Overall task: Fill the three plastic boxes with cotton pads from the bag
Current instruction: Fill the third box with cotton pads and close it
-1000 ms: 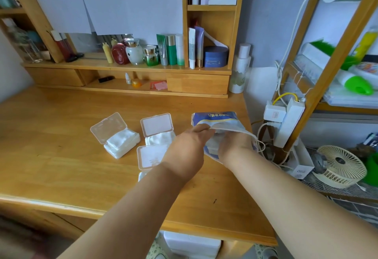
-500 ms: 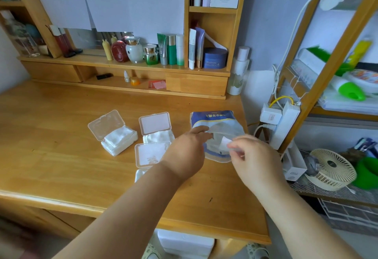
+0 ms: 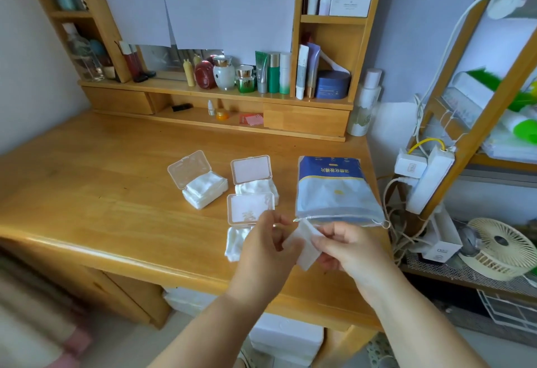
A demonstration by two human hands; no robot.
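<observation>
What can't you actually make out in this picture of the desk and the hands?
Head view only:
- Nearest box: its contents, partly behind the left hand.
- Bag: how many pads remain, hidden by its opaque front.
- Cotton pad: one or several, too thin to tell; both hands pinch it.
- Bag's printed text: too small.

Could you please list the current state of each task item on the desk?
Left box: lid open, full of pads.
Middle box: lid open, filled.
Near box: lid open, pads inside.
Bag: lying flat.
Cotton pad: held by left hand and right hand.
</observation>
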